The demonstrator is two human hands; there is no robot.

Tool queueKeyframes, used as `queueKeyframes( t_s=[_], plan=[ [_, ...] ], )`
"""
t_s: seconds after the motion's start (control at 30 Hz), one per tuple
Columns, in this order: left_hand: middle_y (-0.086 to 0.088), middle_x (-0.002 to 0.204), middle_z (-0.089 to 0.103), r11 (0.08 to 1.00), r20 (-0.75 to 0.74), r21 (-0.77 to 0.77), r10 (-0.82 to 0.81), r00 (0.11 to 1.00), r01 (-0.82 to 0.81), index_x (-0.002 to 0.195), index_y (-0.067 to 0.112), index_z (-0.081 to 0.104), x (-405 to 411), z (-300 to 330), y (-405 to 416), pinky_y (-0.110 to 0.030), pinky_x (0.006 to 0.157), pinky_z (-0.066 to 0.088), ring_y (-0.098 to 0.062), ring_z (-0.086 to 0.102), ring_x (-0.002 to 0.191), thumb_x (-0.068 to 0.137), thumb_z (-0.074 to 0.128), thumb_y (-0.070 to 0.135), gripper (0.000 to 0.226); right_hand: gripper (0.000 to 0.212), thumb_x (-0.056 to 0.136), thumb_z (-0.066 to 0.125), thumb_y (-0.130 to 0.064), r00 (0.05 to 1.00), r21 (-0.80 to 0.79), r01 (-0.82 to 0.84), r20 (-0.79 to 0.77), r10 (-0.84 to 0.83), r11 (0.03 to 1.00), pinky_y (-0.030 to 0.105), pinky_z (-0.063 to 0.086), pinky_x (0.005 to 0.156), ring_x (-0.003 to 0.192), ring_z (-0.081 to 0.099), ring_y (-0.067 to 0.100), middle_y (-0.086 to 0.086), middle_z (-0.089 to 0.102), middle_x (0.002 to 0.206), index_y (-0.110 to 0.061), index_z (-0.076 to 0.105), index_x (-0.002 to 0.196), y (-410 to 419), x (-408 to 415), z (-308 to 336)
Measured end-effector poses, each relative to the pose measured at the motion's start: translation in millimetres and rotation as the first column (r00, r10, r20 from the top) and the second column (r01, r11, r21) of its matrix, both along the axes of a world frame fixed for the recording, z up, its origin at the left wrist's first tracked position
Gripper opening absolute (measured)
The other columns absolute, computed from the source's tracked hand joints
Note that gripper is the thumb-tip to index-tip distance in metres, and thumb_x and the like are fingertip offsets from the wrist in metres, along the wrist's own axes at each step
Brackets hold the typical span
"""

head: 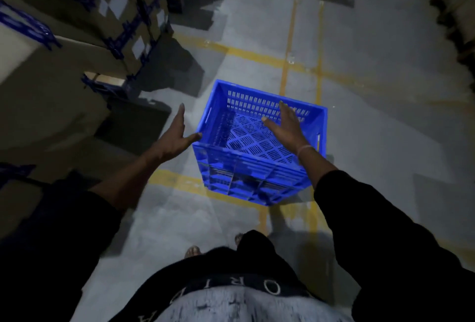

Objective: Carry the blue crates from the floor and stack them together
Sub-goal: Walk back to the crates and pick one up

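A blue perforated plastic crate [246, 180] stands upright and empty on the grey floor in front of me, over yellow floor lines. My left hand [177, 132] is stretched out with straight fingers just left of the crate's near left corner, its thumb close to the rim. My right hand [285, 126] hovers with spread fingers above the open top of the crate, holding nothing. Both arms wear dark sleeves pushed up.
Stacked cardboard boxes [108, 23] with blue strapping fill the left side. More dark goods line the right edge [457, 18]. Yellow lines [288, 62] cross the floor beyond the crate. My bare feet [192, 251] stand just behind it.
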State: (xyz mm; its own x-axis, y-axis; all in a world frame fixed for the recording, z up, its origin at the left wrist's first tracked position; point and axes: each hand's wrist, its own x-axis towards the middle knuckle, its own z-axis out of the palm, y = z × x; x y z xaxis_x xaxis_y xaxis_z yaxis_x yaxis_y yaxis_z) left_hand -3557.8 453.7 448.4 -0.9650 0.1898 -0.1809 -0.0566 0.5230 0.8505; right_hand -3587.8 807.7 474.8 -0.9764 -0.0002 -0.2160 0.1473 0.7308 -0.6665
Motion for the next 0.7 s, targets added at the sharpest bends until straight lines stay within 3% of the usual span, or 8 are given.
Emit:
queueKeyframes(
  t_s=[0.07, 0.17, 0.23, 0.47, 0.6, 0.7],
  plan=[
    [0.005, 0.171, -0.003, 0.995, -0.021, 0.048, 0.09, 0.996, -0.089, 0.162, 0.025, -0.011, 20.3, 5.4, -10.2, -0.049, 0.123, 0.028, -0.017, 0.018, 0.154, 0.084, 0.074, 0.058, 0.12, 0.091, 0.094, 0.056, -0.063, 0.998, -0.016, -0.06, -0.004, 0.06, 0.998, 0.048, 0.007, 0.125, 0.157, -0.002, 0.023, -0.001, 0.002, 0.171, -0.026, 0.009, 0.163, -11.9, -0.4, 8.9],
    [0.004, 0.171, -0.002, 0.978, -0.028, 0.061, 0.203, 0.979, -0.201, 0.162, 0.022, -0.011, 55.9, 14.1, -20.5, -0.046, 0.12, 0.033, -0.025, 0.025, 0.153, 0.093, 0.073, 0.031, 0.108, 0.09, 0.094, 0.057, -0.063, 0.989, -0.045, -0.149, -0.019, 0.149, 0.988, 0.046, 0.01, 0.124, 0.157, 0.002, 0.022, -0.002, 0.004, 0.171, -0.027, 0.011, 0.162, -22.6, -7.6, 11.6],
    [0.003, 0.171, -0.008, 0.949, -0.021, 0.087, 0.306, 0.952, -0.303, 0.161, 0.022, -0.012, 80.1, 19.1, -26.7, -0.038, 0.116, 0.036, -0.028, 0.03, 0.15, 0.096, 0.069, 0.024, 0.104, 0.089, 0.093, 0.058, -0.062, 0.975, -0.063, -0.219, -0.048, 0.216, 0.974, 0.044, 0.011, 0.124, 0.156, 0.006, 0.022, 0.0, 0.009, 0.17, -0.025, 0.014, 0.162, -30.7, -12.9, 14.3],
    [0.007, 0.17, -0.009, 0.827, -0.016, 0.101, 0.557, 0.83, -0.553, 0.161, 0.029, -0.013, 177.4, 19.4, -27.3, -0.047, 0.12, 0.034, -0.023, 0.029, 0.151, 0.087, 0.071, 0.046, 0.114, 0.093, 0.088, 0.062, -0.066, 0.907, -0.147, -0.418, -0.017, 0.42, 0.897, 0.046, 0.014, 0.124, 0.156, 0.008, 0.024, 0.003, 0.013, 0.169, -0.028, 0.019, 0.161, -70.1, -25.4, 17.5],
    [0.019, 0.169, -0.008, 0.692, 0.0, 0.116, 0.717, 0.697, -0.712, 0.158, 0.048, -0.012, 249.6, 17.2, -12.6, -0.045, 0.116, 0.04, -0.019, 0.039, 0.145, 0.089, 0.071, 0.05, 0.107, 0.088, 0.09, 0.065, -0.058, 0.823, -0.187, -0.56, -0.012, 0.568, 0.807, 0.04, 0.021, 0.122, 0.153, 0.021, 0.024, 0.005, 0.021, 0.166, -0.025, 0.024, 0.16, -111.3, -15.3, 18.5],
    [0.018, 0.169, -0.009, 0.568, 0.02, 0.11, 0.819, 0.574, -0.815, 0.158, 0.047, -0.011, 300.4, 20.4, 1.9, -0.042, 0.116, 0.04, -0.019, 0.036, 0.147, 0.091, 0.07, 0.05, 0.105, 0.101, 0.078, 0.062, -0.074, 0.762, -0.235, -0.622, 0.037, 0.647, 0.747, 0.047, 0.032, 0.119, 0.147, 0.033, 0.026, 0.005, 0.026, 0.163, -0.026, 0.025, 0.16, -143.5, 4.6, 17.8]
  ],
)
